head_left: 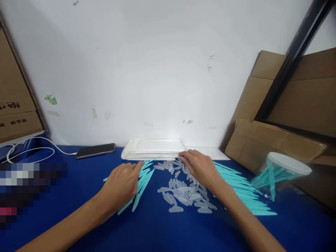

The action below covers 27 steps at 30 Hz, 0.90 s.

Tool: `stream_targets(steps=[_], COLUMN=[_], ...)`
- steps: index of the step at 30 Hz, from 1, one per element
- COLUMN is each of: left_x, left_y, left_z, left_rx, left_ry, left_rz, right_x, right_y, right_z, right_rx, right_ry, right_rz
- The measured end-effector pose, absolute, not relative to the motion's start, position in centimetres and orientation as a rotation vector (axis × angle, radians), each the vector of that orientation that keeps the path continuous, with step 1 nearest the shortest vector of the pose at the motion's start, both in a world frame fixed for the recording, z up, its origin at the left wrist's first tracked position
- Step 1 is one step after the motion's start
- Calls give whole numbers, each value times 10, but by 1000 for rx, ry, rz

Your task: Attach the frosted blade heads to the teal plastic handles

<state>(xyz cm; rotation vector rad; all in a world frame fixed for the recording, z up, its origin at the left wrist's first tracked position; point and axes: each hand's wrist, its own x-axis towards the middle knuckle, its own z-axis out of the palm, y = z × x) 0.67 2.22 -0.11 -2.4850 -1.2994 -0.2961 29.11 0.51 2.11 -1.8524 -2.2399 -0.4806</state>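
My left hand is closed in a pinch on a slim turquoise stick that looks like an eyebrow razor, its thin tip pointing right. Beneath and beside that hand lies a bunch of similar turquoise razors. My right hand has its thumb and fingertips pinched together at a small translucent cap, partly hidden by the fingers. Loose translucent blade caps are scattered between the two hands. A larger spread of turquoise razors lies right of my right forearm.
A stack of white sleeves lies against the wall. A phone with a white cable is at the back left. On the right stand a clear tub with a white lid holding turquoise razors and cardboard boxes.
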Motion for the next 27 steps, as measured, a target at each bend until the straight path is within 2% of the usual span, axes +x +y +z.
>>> stream_targets(steps=[5, 10, 17, 21, 27], left_x=[3, 5, 6, 7, 34], left_y=[25, 21, 22, 25, 41], left_z=[1, -7, -17, -21, -8], left_rx=[-2365, -2324, -2689, -2901, -2886], left_ry=[-1416, -1446, -1115, -951, -899], left_rz=[-234, -213, -602, -591, -538], right_x=[342, 357, 351, 359, 366], right_y=[23, 28, 26, 34, 43], right_z=[11, 1, -3, -9, -9], right_rx=[-2173, -2282, -2192, -2116, -2000], right_ry=[-2192, -2177, -2248, -2292, -2325], right_rz=[-448, -363, -380, -369, -402])
